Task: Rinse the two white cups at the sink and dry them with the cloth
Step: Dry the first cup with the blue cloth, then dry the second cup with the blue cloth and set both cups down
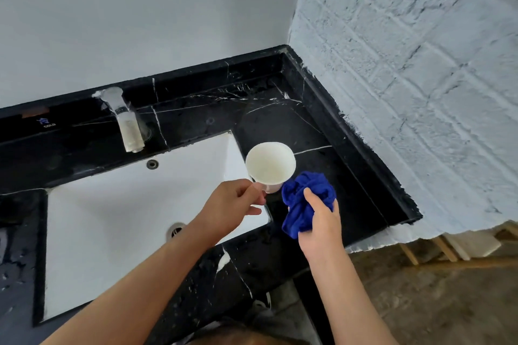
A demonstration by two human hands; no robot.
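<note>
A white cup (269,165) is held up over the sink's right edge, its mouth tilted toward me and its inside showing. My left hand (234,204) grips it low down, by the handle side. Just right of the cup, my right hand (322,221) clutches a bunched blue cloth (304,199), which nearly touches the cup's lower right side. Only one cup is in view.
The white rectangular sink (117,221) is set in a black marble counter (308,126), with a drain (176,230) and a chrome tap (126,120) behind it. A white brick wall (406,92) borders the counter's right side. Wooden slats (448,249) lie on the floor.
</note>
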